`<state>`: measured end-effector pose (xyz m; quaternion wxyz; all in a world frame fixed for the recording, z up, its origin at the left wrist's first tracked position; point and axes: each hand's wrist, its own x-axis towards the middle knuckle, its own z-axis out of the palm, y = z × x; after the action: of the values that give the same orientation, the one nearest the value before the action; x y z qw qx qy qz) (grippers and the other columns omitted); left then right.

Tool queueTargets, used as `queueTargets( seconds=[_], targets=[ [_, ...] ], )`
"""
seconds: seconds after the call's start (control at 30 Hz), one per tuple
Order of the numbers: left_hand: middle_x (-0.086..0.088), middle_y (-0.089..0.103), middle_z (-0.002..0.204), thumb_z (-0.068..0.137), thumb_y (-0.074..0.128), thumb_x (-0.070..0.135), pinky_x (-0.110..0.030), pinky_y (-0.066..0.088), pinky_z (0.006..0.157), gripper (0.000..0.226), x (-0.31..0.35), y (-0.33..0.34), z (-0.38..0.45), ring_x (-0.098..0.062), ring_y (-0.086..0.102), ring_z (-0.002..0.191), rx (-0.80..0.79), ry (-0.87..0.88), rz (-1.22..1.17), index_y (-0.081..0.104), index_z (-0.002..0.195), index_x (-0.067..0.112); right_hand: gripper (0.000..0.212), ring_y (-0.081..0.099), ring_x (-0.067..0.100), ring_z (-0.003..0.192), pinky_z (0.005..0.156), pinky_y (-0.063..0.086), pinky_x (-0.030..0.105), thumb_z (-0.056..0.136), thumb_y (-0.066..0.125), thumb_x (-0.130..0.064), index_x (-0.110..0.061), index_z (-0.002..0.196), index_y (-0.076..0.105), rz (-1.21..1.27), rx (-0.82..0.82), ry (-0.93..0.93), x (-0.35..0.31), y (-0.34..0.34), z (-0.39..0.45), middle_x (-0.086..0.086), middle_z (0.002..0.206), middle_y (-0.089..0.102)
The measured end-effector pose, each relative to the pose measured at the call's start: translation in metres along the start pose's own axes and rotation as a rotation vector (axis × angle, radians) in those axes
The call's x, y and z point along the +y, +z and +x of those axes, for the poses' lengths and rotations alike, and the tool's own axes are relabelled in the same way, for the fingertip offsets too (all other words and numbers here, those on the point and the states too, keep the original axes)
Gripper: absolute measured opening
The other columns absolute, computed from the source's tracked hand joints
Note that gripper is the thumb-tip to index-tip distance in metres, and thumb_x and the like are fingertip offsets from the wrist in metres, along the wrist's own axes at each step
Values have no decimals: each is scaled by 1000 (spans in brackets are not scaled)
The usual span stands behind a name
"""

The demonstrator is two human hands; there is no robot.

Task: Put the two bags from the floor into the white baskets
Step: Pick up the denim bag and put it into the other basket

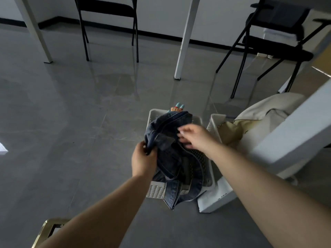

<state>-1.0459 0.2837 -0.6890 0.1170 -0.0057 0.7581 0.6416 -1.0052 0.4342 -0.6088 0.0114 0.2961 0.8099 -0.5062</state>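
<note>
At the near left corner a gold-coloured metal frame (49,230) pokes in over the grey tiled floor (71,122), which lies open all the way left and ahead of the baskets. The dark blue denim bag (172,149) sits in the left perforated white plastic basket (155,190), its straps spilling over the near rim and onto the floor. The left hand (143,161) has its grip closed on the bag's left edge, thumb and fingers pinching a fold of denim. The right hand (195,138) rests on top of the bag with fingers loosely spread; it is blurred, so whether it holds any cloth I cannot tell. A small toy with blue tips (178,107) peeps out at the basket's far rim. Just right stands the second white plastic basket (214,124), holding the cream fabric bag (265,113), which bulges above it. A white beam (290,129) crosses close over that side. Farther off stand white table legs (184,47) and two black folding chairs (107,9).
</note>
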Motion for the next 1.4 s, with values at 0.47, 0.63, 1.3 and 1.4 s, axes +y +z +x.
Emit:
queueTargets(
  seconds=[0.47, 0.63, 1.3, 1.4],
  targets=[
    [-5, 62, 93, 92, 49, 33, -39, 47, 79, 20, -43, -61, 27, -22, 54, 84, 95, -345, -212, 62, 96, 18, 19, 66, 27, 85, 65, 43, 29, 84, 60, -33, -14, 85, 65, -573, -124, 141, 96, 43, -14, 6, 84, 67],
    [0, 62, 89, 94, 48, 31, -39, 47, 80, 17, -45, -60, 28, -17, 54, 85, 48, -384, -259, 61, 85, 25, 14, 64, 30, 72, 65, 53, 42, 92, 47, -24, -18, 102, 55, -166, 433, -81, 41, 17, 12, 7, 83, 65],
    [-4, 64, 95, 94, 47, 30, -39, 44, 78, 19, -58, -60, 29, -22, 56, 88, 35, -389, -256, 64, 96, 22, 33, 62, 25, 100, 80, 53, 42, 83, 65, -23, -18, 113, 52, -921, 87, -273, 80, 32, -15, 2, 115, 58],
    [-3, 66, 97, 93, 47, 30, -40, 44, 82, 18, -58, -59, 30, -23, 59, 94, 49, -388, -236, 61, 82, 26, 36, 59, 26, 102, 82, 53, 41, 82, 66, -22, -16, 114, 51, -844, 123, -210, 88, 23, -7, 5, 118, 55]
  ],
)
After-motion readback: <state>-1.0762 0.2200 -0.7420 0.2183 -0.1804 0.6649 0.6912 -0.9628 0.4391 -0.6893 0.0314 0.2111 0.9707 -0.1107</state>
